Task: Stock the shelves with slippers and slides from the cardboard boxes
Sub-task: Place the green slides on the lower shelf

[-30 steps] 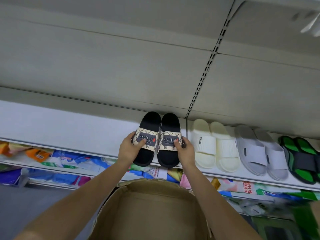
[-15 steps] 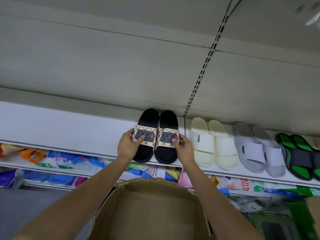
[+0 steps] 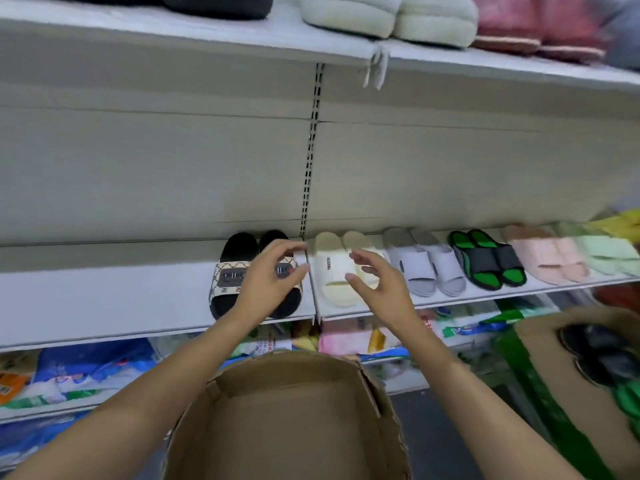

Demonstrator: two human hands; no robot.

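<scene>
A pair of black slides with patterned beige straps (image 3: 231, 274) lies on the grey shelf (image 3: 104, 306), left of the slotted upright. My left hand (image 3: 268, 275) hovers in front of the right slide of that pair, fingers apart, holding nothing. My right hand (image 3: 375, 282) is open in front of a cream pair (image 3: 332, 271), fingers spread, not gripping. Below my arms stands an open cardboard box (image 3: 287, 417) whose visible inside is bare.
Further right on the shelf lie grey slides (image 3: 424, 263), green-and-black slides (image 3: 486, 259), pink (image 3: 545, 259) and pale green pairs. Fluffy slippers sit on the upper shelf (image 3: 381, 15). A second cardboard box (image 3: 571, 368) with dark slides stands at the right. Packaged goods fill the lower shelf.
Both hands have let go of the black patterned slides and pulled back and to the right. The view has tilted up and right, showing the upper shelf and a second box.
</scene>
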